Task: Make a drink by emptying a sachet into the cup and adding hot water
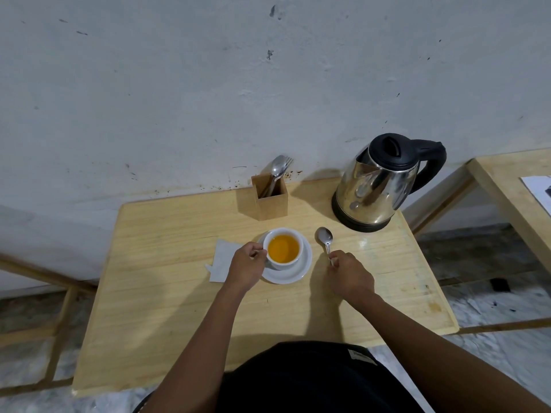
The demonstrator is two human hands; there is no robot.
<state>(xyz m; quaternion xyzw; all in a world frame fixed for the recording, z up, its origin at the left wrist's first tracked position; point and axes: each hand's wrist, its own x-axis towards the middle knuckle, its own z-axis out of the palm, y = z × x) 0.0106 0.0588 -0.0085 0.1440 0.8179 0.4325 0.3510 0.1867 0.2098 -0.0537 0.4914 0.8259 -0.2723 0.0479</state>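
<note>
A white cup (280, 264) full of orange liquid stands on a white saucer (301, 272) in the middle of the wooden table (179, 293). My left hand (246, 268) grips the cup's left side, at the handle. To the right, my right hand (350, 275) pinches the handle of a metal spoon (325, 237); its bowl points away from me, just above or on the table. A white sachet or paper (222, 257) lies flat left of the saucer, partly under my left hand. The steel kettle (378, 186) with black lid and handle stands at the back right.
A wooden holder (269, 199) with a spoon and fork stands against the wall behind the cup. A second wooden table (512, 186) with a paper on it is at the far right. Wooden frames lie on the floor to the left.
</note>
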